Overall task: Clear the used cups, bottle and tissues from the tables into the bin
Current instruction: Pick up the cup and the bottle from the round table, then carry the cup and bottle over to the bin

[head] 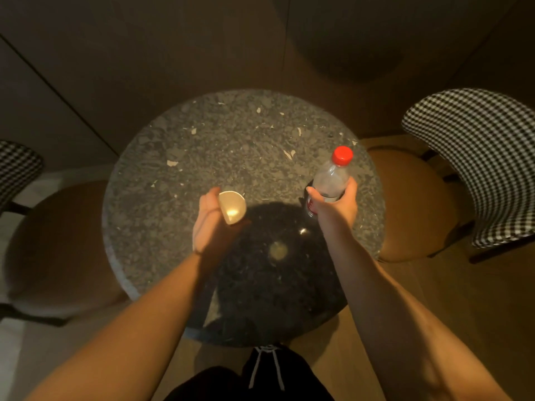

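A round dark speckled stone table fills the middle of the view. My left hand grips a white paper cup from its left side, over the table's centre; the cup's open mouth faces up toward me. My right hand is wrapped around the body of a clear plastic bottle with a red cap, standing upright near the table's right side. No tissues and no bin are in view.
Two chairs with tan seats and black-and-white checked backs flank the table: one at the right, one at the left. Dark wall panels stand behind. Wooden floor shows at the lower right.
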